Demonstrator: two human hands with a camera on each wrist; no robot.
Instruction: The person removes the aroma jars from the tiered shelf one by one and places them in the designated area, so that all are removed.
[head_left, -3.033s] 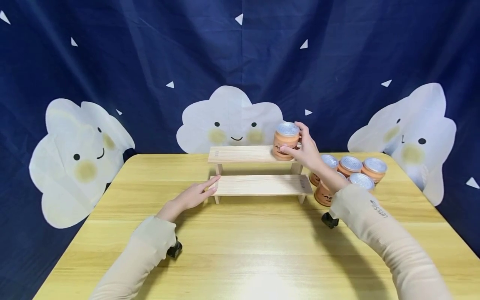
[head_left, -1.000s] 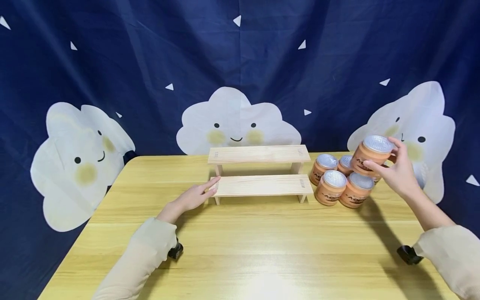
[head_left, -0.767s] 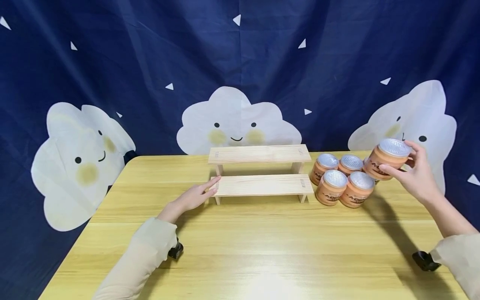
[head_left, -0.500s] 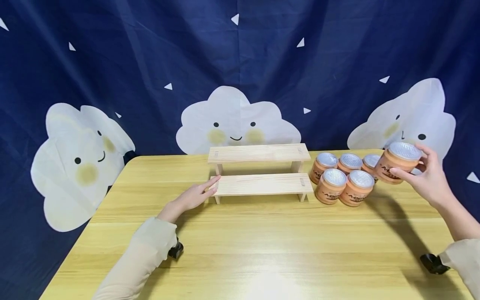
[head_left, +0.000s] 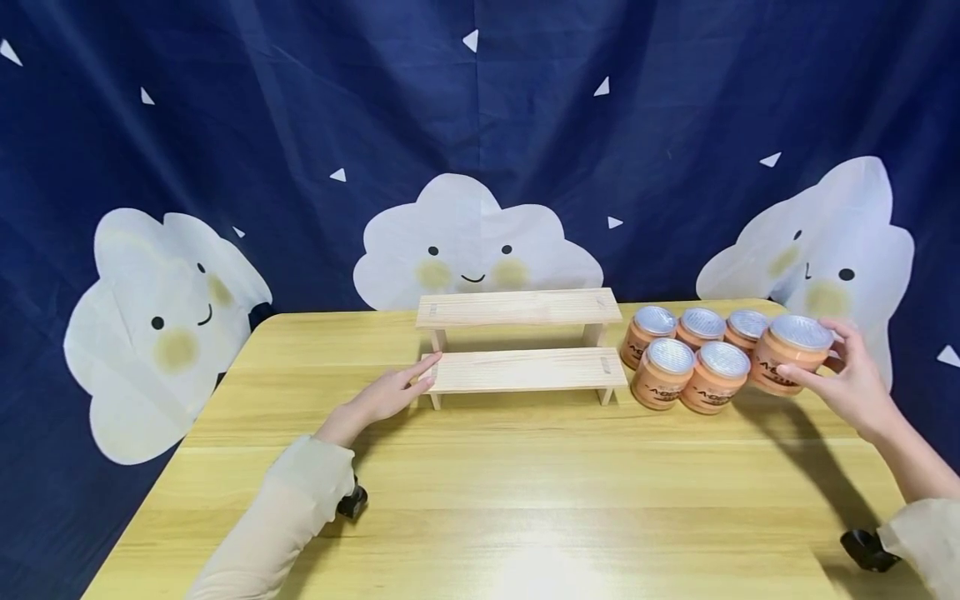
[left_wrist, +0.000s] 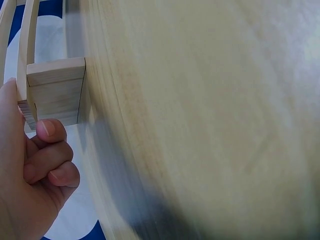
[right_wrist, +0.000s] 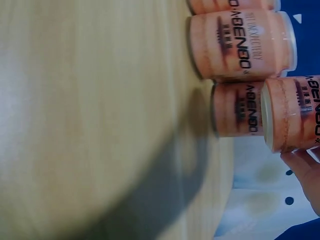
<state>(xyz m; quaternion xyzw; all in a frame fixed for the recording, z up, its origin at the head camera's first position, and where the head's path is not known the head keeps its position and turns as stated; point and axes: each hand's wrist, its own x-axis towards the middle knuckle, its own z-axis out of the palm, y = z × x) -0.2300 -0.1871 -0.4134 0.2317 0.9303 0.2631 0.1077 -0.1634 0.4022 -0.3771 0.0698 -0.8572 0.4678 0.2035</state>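
Observation:
My right hand (head_left: 855, 375) grips an orange can (head_left: 791, 354) with a silver lid and dark lettering, thumb in front and fingers round its far side. In the right wrist view the base of this can (right_wrist: 292, 115) is raised off the tabletop, higher than the bases of its neighbours. My left hand (head_left: 386, 394) pinches the left end of the lower step of a pale wooden two-tier shelf (head_left: 517, 371). The left wrist view has the fingers (left_wrist: 52, 155) curled beside the shelf's end support (left_wrist: 57, 90).
Several matching cans (head_left: 663, 375) stand grouped right of the shelf, three behind and two in front. The upper tier (head_left: 517, 307) rises behind the lower one. A dark blue cloth (head_left: 480, 100) with white clouds hangs behind the wooden table (head_left: 480, 475).
From above the shelf's upper tier, my right hand has carried the can rightward past the group, then lowered it beside the others. The left hand stays at the shelf's end.

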